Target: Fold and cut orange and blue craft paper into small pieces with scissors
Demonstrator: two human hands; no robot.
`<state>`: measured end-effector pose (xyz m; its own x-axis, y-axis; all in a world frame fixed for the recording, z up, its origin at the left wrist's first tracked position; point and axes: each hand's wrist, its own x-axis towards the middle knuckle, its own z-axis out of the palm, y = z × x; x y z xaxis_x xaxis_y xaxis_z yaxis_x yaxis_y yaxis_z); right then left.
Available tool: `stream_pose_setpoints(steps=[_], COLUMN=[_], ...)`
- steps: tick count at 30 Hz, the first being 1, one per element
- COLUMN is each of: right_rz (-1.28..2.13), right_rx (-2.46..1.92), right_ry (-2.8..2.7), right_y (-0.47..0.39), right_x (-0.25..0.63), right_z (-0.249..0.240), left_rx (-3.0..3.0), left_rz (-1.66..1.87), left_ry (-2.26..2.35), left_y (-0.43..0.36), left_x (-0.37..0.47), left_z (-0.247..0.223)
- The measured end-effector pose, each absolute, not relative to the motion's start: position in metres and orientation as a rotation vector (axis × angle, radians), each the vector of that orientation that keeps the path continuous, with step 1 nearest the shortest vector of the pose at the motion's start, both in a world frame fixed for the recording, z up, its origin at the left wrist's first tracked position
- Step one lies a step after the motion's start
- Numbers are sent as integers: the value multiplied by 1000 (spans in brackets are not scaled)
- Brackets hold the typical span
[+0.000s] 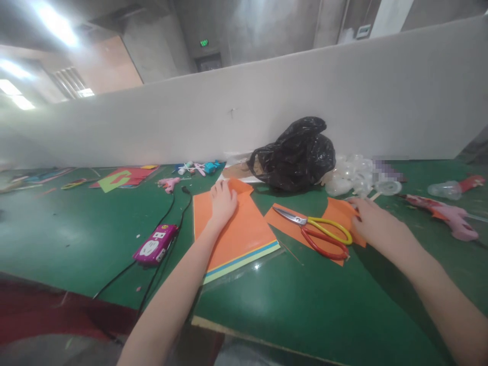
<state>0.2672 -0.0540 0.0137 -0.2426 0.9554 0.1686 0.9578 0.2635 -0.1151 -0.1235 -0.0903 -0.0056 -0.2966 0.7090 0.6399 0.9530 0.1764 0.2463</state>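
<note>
The left hand (224,202) lies over the upper part of a stack of coloured paper (244,229), fingers bent and a little parted, by a smaller orange flap (241,187). The palm-down pose probably steadies the smooth sheets, though whether this grip pinches any paper I cannot tell. The right hand (369,218) reaches well apart from it to an irregular orange offcut (341,216), its fingers curled at the edge; how firmly that grip closes is hidden too.

Between the hands, scissors (302,221) lie flat across an orange strip (285,222), points towards the stack, perhaps set down there to be within easy reach (one handle loop is yellow, the other red, both rounded against the straight metal blades). The stack is orange on top, with thin yellow, blue and green margins showing along its near edge, and glossy clear film beside it.

All this rests on a green desk (290,300), scuffed and faintly shiny. Behind, a crinkled black plastic bag (299,155) slumps in soft folds next to clear, rounded plastic cups (351,175), likely pushed back to leave working room. A pink glue gun (453,218) lies beyond the right hand, and a boxy purple power strip (155,245) sits left of the stack beside black cords.
</note>
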Motion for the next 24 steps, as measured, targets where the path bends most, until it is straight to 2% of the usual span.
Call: stream_pose_setpoints(steps=[6, 8, 12, 14, 16, 19, 22, 24], right_rz=[-127, 128, 848, 1005, 1046, 1104, 1086, 1023], right_rx=[-1577, -1381, -1150, -1094, -1077, -1115, -1107, -1112], right_ry=[-2051, -1947, -1828, -1829, -1839, -1807, -1766, -1789], right_y=[-79, -84, -91, -94, -97, -100, -98, -95], right_x=[254, 249, 236, 228, 221, 214, 214, 215], right_z=[42, 48, 48, 45, 41, 40, 38, 35], left_rx=[-1616, -1761, -2313, -2576, -2792, -2793, -2431, -2219], left_rz=[-903, -1009, -1428, -1658, -1741, -1659, -1377, -1311], left_ry=[-1979, -1881, -1867, -1946, -1974, -2015, -2181, -2272], left_y=[-97, -101, -114, -122, -128, -129, -121, -114], left_x=[-112, -93, -36, -12, 0, -7, -35, -59], left_z=[9, 16, 25, 27, 31, 40, 46, 44])
